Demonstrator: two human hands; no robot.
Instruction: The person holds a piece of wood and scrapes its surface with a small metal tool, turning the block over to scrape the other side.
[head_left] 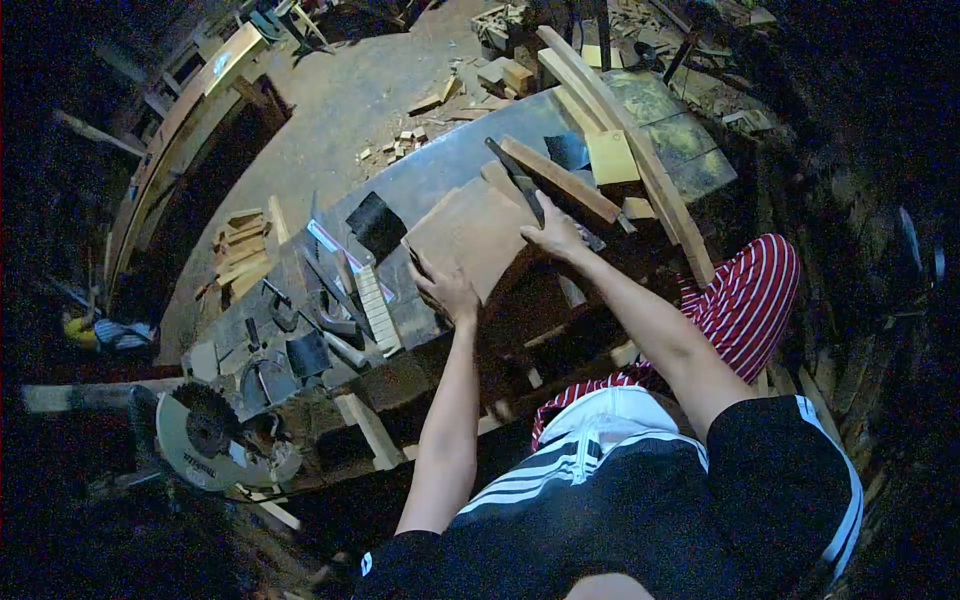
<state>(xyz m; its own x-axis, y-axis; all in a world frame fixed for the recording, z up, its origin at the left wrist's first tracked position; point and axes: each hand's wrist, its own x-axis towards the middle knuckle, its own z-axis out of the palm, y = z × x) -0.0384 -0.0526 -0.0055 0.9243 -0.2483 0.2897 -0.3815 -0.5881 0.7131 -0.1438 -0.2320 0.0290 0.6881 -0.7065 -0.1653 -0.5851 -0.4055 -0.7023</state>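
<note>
A flat, squarish wooden board [470, 230] lies on the workbench in front of me, its near edge reaching past the bench. My left hand [447, 292] grips its left edge, fingers at the side and thumb across the top. At the board's right corner is my right hand [558, 235], with the end of a long dark file-like bar [515, 172] between thumb and index finger. The thumb points toward the board; the other fingers are hidden. A narrow wooden strip [560, 180] lies just beyond the bar.
Left on the workbench [425, 150] are a dark sheet [376, 226], a pale slatted block [378, 310], a clamp [335, 315] and a circular saw [205, 430]. Long timber [640, 150] and a yellowish block [613, 158] stand right. Wood scraps [405, 143] litter the floor.
</note>
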